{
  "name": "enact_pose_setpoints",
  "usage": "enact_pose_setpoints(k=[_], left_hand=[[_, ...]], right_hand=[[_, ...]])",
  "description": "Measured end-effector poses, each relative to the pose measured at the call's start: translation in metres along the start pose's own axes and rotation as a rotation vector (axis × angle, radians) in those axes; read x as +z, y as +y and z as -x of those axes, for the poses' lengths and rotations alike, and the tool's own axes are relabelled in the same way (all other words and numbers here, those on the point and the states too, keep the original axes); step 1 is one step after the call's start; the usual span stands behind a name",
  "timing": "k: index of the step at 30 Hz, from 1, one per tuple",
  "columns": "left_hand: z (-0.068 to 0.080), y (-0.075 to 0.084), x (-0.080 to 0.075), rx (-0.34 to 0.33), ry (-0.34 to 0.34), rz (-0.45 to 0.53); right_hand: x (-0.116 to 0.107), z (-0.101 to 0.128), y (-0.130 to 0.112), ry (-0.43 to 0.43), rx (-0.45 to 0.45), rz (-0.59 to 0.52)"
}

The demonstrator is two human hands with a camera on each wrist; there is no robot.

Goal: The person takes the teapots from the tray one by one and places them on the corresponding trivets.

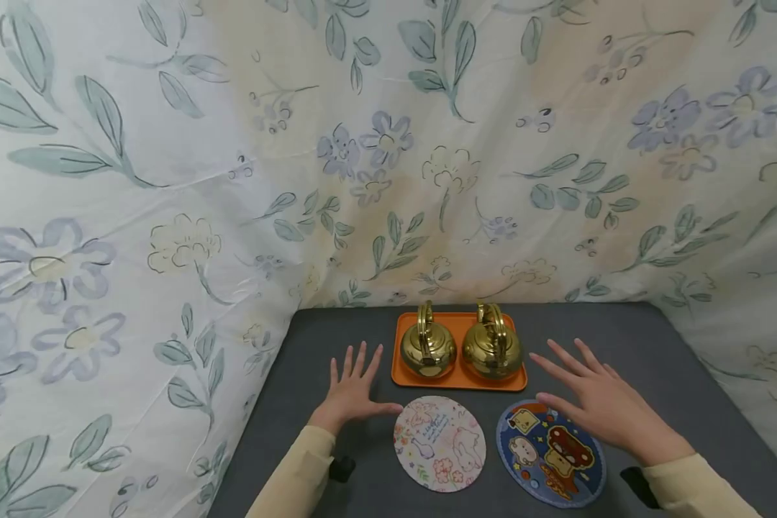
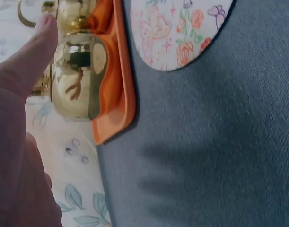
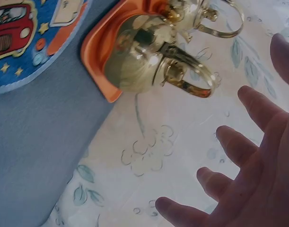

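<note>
Bench [image 1: 654, 345]: a grey cloth-covered surface, walled at the back and on both sides by a hanging flowered sheet [image 1: 168, 180]; only the near edge is open.
Tray [image 1: 460, 380]: orange, at the middle of the back edge of the bench, just short of the sheet.
Mats: a pale round mat with pink drawings [image 1: 439, 442] and a blue round cartoon mat [image 1: 550, 453] lie side by side near the front edge, both bare, each just in front of the tray.
Kettles: two shiny brass kettles, left kettle [image 1: 427, 347] and right kettle [image 1: 492, 347], stand upright on the tray, close together, handles raised.
Left hand [image 1: 352, 392]: fingers straight and spread, holding nothing, hovering low over the bench just left of the tray.
Right hand [image 1: 598, 403]: fingers spread, empty, over the bench right of the tray and above the blue mat's far rim.
Progress: judged from this layout, nothing is moved yet; both kettles sit on the tray and both mats wait uncovered.
Room: bare grey cloth lies left and right of the tray and mats; the back is tight, since the kettle handles stand near the sheet.
</note>
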State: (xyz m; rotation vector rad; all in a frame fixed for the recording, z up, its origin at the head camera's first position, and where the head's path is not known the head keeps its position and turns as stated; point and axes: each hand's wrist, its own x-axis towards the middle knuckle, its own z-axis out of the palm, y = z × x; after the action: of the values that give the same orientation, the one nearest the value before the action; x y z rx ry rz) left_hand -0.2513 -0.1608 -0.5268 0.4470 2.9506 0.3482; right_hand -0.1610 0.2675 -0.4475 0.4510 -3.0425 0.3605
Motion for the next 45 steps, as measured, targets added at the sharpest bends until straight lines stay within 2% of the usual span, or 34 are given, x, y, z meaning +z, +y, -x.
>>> enact_pose_setpoints(k=[7,13,26,33,40,45], left_hand=[[-0.006,0.005,0.008,0.015,-0.002,0.016],[-0.01,0.011,0.013,0.014,-0.009,0.042],[-0.03,0.018,0.029,-0.035,-0.012,0.057],[-0.038,0.017,0.03,-0.054,-0.021,0.12],[-0.043,0.015,0.036,-0.075,-0.014,0.272],[-0.046,0.012,0.041,-0.1,-0.029,0.3]], right_hand=[[0.001,-0.009,-0.013,0.026,-0.036,-0.042],[0.0,-0.015,-0.023,0.035,-0.061,-0.034],[0.001,-0.034,-0.028,0.033,-0.108,-0.043],[-0.002,-0.045,-0.034,0.021,-0.111,-0.076],[0.0,-0.054,-0.044,0.011,-0.13,-0.1],[-0.001,-0.059,-0.051,0.014,-0.141,-0.103]])
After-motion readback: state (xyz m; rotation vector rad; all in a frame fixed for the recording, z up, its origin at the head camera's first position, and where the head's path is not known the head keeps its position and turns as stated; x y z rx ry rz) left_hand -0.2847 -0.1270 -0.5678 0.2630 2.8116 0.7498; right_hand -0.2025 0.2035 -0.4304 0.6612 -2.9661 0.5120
